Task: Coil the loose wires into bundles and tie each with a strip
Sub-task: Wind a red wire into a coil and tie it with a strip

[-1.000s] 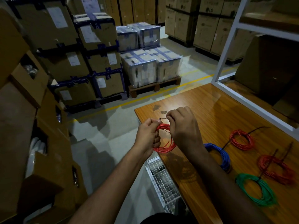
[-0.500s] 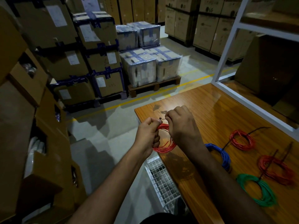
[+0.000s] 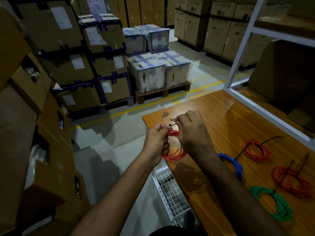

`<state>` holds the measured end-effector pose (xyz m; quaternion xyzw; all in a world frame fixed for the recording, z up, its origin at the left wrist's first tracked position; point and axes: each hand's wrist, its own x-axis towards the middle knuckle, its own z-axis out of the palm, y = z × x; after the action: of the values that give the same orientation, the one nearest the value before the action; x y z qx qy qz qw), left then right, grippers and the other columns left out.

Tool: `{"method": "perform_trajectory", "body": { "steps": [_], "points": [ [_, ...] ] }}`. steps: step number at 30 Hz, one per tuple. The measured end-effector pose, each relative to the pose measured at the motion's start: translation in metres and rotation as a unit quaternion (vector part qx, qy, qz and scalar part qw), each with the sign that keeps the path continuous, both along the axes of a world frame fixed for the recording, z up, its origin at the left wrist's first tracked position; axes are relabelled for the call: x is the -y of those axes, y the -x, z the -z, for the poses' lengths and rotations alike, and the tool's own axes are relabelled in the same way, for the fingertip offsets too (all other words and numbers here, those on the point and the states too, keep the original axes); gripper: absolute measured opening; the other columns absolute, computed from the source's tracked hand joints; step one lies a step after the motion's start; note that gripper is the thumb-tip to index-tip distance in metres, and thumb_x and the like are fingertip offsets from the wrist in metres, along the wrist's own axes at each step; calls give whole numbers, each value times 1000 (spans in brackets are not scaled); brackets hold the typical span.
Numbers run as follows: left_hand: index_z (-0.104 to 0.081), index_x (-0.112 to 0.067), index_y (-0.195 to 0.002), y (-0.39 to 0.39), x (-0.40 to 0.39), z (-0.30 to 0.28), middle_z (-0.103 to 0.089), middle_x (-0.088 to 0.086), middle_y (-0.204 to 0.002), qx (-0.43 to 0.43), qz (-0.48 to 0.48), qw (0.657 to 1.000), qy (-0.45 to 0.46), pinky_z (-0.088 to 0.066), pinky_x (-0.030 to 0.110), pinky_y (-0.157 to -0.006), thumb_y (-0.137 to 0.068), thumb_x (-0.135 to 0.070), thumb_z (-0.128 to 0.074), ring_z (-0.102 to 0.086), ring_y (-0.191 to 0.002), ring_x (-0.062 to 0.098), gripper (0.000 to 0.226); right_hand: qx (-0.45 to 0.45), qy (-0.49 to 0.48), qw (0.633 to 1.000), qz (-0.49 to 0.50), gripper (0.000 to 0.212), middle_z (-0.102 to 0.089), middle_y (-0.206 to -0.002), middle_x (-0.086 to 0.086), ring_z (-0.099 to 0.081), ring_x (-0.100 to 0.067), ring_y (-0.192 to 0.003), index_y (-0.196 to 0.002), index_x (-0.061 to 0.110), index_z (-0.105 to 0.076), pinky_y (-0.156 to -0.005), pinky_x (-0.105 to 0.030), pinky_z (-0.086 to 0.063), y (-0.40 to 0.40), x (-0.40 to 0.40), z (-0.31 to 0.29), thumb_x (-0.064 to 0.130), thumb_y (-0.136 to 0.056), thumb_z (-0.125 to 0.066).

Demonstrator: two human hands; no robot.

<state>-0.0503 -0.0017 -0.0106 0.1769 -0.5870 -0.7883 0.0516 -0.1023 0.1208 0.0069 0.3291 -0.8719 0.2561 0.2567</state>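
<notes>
A red wire coil [image 3: 173,155] hangs over the near left corner of the wooden table [image 3: 226,120]. My left hand [image 3: 157,140] grips the coil's top, pinching it just under the small black head of a tie strip [image 3: 171,125]. My right hand [image 3: 191,130] pinches the strip's tail to the right of that head. On the table to the right lie tied bundles: a blue coil [image 3: 234,165], a red coil [image 3: 255,149], a second red coil [image 3: 293,182] and a green coil [image 3: 274,204], each with a black strip sticking out.
A white shelf frame [image 3: 238,58] stands along the table's far right side. A white wire basket [image 3: 170,193] sits under the table's left edge. Stacked cardboard boxes [image 3: 51,40] fill the left, and wrapped boxes on a pallet [image 3: 158,72] stand across the yellow floor line.
Both hands stay on the red coil and strip; my right hand has shifted slightly right and up, drawing the strip's tail away from its head.
</notes>
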Motion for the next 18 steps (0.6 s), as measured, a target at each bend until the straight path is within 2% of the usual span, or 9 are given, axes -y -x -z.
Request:
{"method": "perform_trajectory", "body": {
  "steps": [4, 9, 18],
  "points": [
    [-54, -13, -89, 1, 0, 1, -32, 0, -52, 2, 1, 1000, 12, -22, 22, -41, -102, -21, -51, -25, -40, 12, 16, -4, -2, 1000, -2, 6, -55, -88, -8, -46, -21, -85, -96, 5, -64, -64, -32, -41, 0, 0, 1, 3, -91, -62],
    [-53, -11, -91, 1, -1, -2, -27, 4, -55, 5, -1, 1000, 2, -18, 24, -43, -103, -20, -50, -21, -43, 15, 15, -11, 23, 1000, -6, 6, -56, -88, -11, -47, -24, -84, -96, 3, -64, -65, -32, -41, -1, -2, 0, 4, -92, -60],
    [-53, -12, -89, 0, -2, -3, -28, 3, -55, -1, 2, 1000, 7, -19, 23, -42, -103, -21, -51, -22, -42, 14, 16, 1, 8, 1000, -2, 5, -55, -89, -9, -46, -22, -85, -96, 5, -64, -65, -31, -40, 0, -3, 0, 5, -93, -59]
  ]
}}
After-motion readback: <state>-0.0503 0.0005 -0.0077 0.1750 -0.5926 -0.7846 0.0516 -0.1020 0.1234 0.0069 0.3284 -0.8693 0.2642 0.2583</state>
